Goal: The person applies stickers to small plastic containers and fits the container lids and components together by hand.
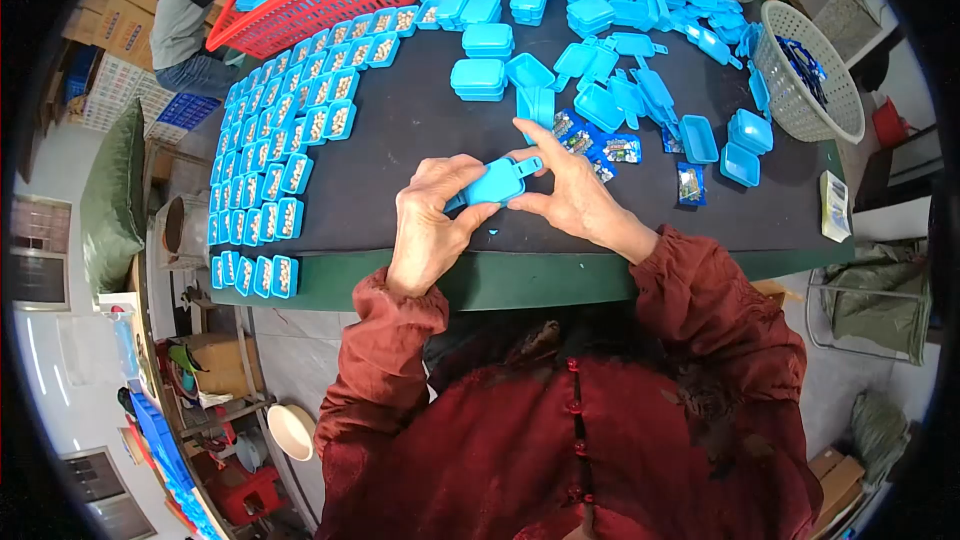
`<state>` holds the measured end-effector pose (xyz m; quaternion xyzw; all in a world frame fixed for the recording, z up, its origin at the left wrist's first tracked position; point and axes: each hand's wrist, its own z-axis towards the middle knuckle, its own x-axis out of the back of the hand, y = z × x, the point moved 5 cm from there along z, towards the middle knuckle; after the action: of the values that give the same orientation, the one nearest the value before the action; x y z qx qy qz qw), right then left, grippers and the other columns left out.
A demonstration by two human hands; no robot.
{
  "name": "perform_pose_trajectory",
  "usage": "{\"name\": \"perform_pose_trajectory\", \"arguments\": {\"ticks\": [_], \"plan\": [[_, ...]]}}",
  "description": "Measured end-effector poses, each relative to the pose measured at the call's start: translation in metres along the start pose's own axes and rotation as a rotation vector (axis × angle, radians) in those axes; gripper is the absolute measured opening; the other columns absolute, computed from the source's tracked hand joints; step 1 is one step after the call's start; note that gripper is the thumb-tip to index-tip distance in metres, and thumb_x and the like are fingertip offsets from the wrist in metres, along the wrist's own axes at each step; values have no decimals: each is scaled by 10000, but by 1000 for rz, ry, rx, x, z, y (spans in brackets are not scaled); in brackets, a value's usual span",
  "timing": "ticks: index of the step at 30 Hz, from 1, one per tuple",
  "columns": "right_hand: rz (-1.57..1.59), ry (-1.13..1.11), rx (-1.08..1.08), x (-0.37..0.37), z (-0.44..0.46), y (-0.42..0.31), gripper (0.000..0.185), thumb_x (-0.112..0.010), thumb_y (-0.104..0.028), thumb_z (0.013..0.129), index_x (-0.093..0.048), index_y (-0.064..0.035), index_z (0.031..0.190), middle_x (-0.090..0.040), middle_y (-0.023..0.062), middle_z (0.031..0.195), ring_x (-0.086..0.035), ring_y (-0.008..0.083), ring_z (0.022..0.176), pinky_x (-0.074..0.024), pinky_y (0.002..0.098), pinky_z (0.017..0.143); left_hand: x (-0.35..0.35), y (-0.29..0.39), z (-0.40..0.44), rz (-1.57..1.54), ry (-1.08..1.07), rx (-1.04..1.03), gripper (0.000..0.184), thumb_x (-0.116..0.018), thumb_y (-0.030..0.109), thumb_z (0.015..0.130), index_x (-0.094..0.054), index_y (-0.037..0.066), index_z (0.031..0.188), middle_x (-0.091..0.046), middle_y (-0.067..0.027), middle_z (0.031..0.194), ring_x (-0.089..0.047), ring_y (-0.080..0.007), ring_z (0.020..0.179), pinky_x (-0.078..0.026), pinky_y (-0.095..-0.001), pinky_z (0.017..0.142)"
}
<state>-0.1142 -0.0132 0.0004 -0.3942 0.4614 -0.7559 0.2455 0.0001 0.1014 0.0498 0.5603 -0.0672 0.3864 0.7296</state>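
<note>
In the head view, a small light-blue plastic box (493, 183) with a slotted tab at its right end is held above the near part of the table. My left hand (432, 212) grips its left side between thumb and fingers. At the tab end, my right hand (575, 190) has its thumb and fingers on the box, with the index finger raised. Just beyond are an open blue box (535, 103), a closed stack of blue boxes (478, 79) and several printed blue packets (621, 148). Whatever is inside the held box is hidden.
Rows of open blue boxes filled with small pale pieces (296, 174) line the left side of the dark table (390, 130). A red basket (330, 2) stands at the back left. On the right are a pale basket (845, 105) and loose boxes. Another person (185, 25) sits far left.
</note>
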Motion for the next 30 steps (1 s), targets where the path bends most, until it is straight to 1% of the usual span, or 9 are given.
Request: {"name": "perform_pose_trajectory", "arguments": {"ticks": [3, 9, 13, 19, 23, 24, 28, 29, 30], "plan": [[89, -28, -105, 0, 1, 4, 880, -758, 3, 632, -326, -98, 1391, -605, 114, 1144, -581, 245, 974, -440, 356, 835, 0, -2, 2, -21, -31, 1, 397, -738, -52, 597, -672, 0, 985, -645, -88, 1011, -550, -208, 863, -467, -312, 758], [96, -42, -159, 3, 2, 0, 817, -755, 3, 637, -392, -106, 1360, -603, 116, 1153, -587, 233, 964, -447, 339, 819, 0, -6, 6, -53, -95, 29, 386, -741, -45, 605, -678, 1, 983, -643, -82, 1005, -543, -203, 875, -466, -310, 755], [44, -58, 22, 1, 1, -1, 702, -747, -17, 662, -477, -106, 1304, -607, 111, 1122, -589, 230, 942, -453, 323, 798, 0, -5, 0, -41, -46, -12, 369, -733, -43, 620, -677, -4, 982, -629, -95, 1038, -537, -201, 877, -464, -306, 759], [-58, -107, 147, -3, -1, 1, 613, -737, -44, 687, -526, -98, 1260, -595, 102, 1110, -584, 239, 932, -462, 318, 790, -9, -9, -14, 63, 19, -87, 421, -708, -49, 650, -636, -13, 1064, -584, -136, 1125, -550, -240, 904, -468, -321, 769], [-165, 47, 314, -4, -6, -5, 599, -747, -57, 668, -522, -63, 1223, -583, 111, 1045, -574, 251, 859, -464, 323, 712, -23, -5, -25, 447, 106, -362, 494, -680, -56, 680, -566, -18, 1159, -525, -181, 1221, -559, -290, 927, -473, -343, 774], [-164, 44, 317, -4, -6, -8, 599, -747, -57, 668, -522, -63, 1223, -583, 111, 1045, -574, 251, 859, -464, 323, 712, -25, -4, -26, 450, 109, -361, 494, -680, -56, 680, -566, -18, 1159, -525, -181, 1221, -559, -290, 927, -473, -343, 774], [-643, 180, 346, -1, -9, -31, 581, -728, -54, 706, -526, -82, 1249, -561, 101, 1155, -571, 241, 961, -468, 327, 804, -27, 0, -31, 655, 137, -336, 498, -668, -49, 726, -551, 5, 1207, -541, -194, 1225, -569, -289, 919, -474, -355, 814], [-640, 176, 349, -2, -8, -30, 581, -728, -54, 706, -526, -82, 1249, -561, 101, 1155, -571, 241, 961, -468, 327, 804, -26, 0, -31, 658, 140, -332, 498, -668, -49, 726, -551, 5, 1207, -541, -194, 1225, -568, -289, 919, -474, -355, 814], [-516, 132, 293, -1, -6, -26, 588, -733, -51, 698, -525, -81, 1248, -567, 102, 1149, -573, 239, 961, -468, 329, 805, -24, -2, -30, 618, 131, -328, 486, -670, -48, 725, -561, 5, 1196, -538, -193, 1233, -569, -287, 920, -475, -354, 810]]}}
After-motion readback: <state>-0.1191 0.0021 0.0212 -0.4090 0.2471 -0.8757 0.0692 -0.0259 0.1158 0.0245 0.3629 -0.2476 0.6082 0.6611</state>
